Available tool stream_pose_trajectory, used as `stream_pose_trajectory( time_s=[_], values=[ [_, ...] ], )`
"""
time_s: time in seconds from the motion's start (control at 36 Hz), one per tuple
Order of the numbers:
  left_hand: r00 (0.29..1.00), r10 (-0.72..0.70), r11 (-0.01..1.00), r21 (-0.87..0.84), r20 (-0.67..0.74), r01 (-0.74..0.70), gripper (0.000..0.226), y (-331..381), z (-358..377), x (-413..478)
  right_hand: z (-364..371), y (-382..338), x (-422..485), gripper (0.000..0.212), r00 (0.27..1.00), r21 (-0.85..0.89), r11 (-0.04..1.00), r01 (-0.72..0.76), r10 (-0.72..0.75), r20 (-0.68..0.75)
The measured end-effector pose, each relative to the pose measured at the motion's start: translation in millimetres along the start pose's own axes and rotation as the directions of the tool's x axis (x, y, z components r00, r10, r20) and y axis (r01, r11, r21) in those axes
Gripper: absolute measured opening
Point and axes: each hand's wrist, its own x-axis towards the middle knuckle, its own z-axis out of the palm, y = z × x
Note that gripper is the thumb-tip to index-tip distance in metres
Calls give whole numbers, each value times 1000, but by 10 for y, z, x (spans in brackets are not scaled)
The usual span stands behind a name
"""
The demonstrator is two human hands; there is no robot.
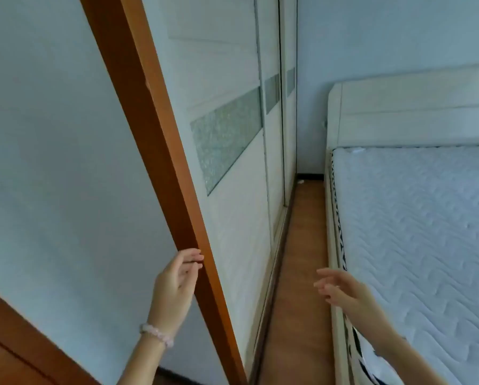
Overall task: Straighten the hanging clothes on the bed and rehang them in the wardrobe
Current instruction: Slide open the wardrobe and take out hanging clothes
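A pale wall (52, 134) fills the left of the frame, with brown wooden trim (10, 343) in the lower left corner. An orange-brown wooden post (160, 140) slants from the top edge down to the bottom centre. The left hand (174, 287) is raised beside this post in the lower middle, with a pink bead bracelet (156, 334) on the wrist. Its fingers are loosely curved and grasp nothing; the fingertips (198, 257) lie right at the post's edge, though whether they touch it cannot be told.

Just right of the post stands the wardrobe (241, 232), its white sliding doors crossed by a glittery band (227, 134). A narrow strip of wooden floor (299, 245) runs between the wardrobe and the bed (413, 112). The right hand (341, 290) hovers over that strip, close to the bed's side rail, released, with its fingers spread and pointing left. The bed takes up the right of the frame, its white headboard above a quilted mattress (427, 232).
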Motion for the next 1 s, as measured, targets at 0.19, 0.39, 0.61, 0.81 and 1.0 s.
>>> stream_pose_trajectory(
  time_s=[0.19, 0.39, 0.61, 0.81, 1.0],
  values=[
    [753, 501, 850, 405, -427, -336, 50, 779, -435, 714, 281, -1326, 690, 37, 856, -22, 857, 515, -513, 60],
    [742, 533, 781, 575, -408, -245, 77, 626, -334, 1286, 949, -1887, 1359, 47, 658, -138, 644, 753, -726, 199],
    [627, 596, 753, 621, -502, -218, 69, 424, -88, 1560, 1408, -1958, 2013, 53, 432, -118, 415, 902, -866, 254],
    [564, 638, 725, 656, -525, -210, 73, 335, -62, 1607, 1539, -1894, 2255, 63, 284, -150, 247, 957, -897, 339],
    [550, 645, 724, 654, -531, -218, 75, 375, -79, 1528, 1597, -1869, 2288, 69, 273, -24, 276, 961, -932, 239]
  ],
)
